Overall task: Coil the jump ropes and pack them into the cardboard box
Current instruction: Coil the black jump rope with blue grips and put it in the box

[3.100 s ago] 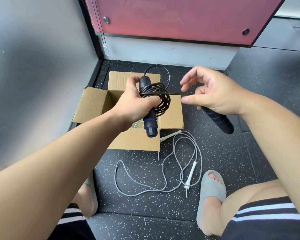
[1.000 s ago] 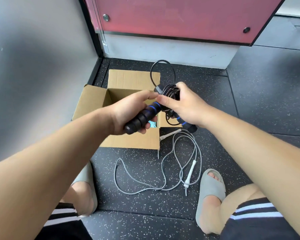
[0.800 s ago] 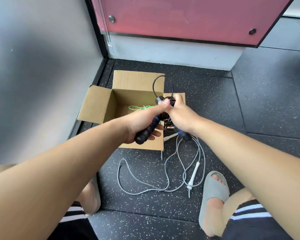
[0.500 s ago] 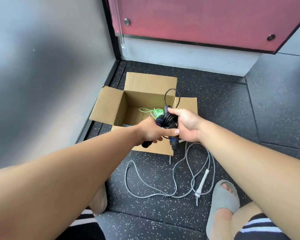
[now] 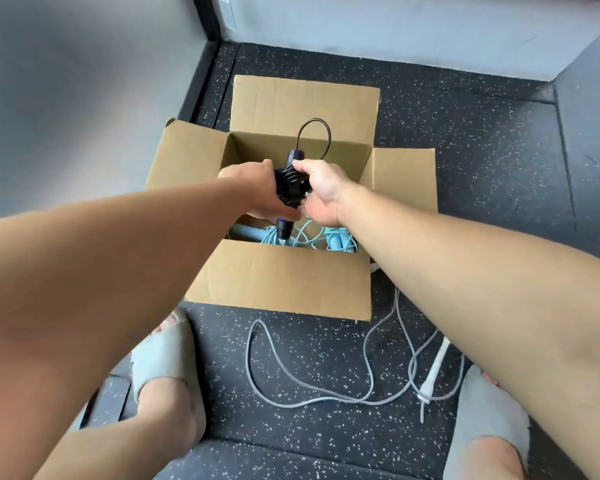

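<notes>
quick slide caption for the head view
Left hand and right hand hold the coiled black rope over the box; grey rope lies loose on the floor.

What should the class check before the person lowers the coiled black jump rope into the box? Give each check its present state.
1. Left hand and right hand both grip the black jump rope: ok.
2. Rope held over the open cardboard box: ok.
3. Coil tidy: not ok, one loop sticks up loose.
4. Room inside: cannot tell; light blue ropes lie on the bottom.
5. All ropes coiled: not ok, the grey jump rope lies loose on the floor.
</notes>
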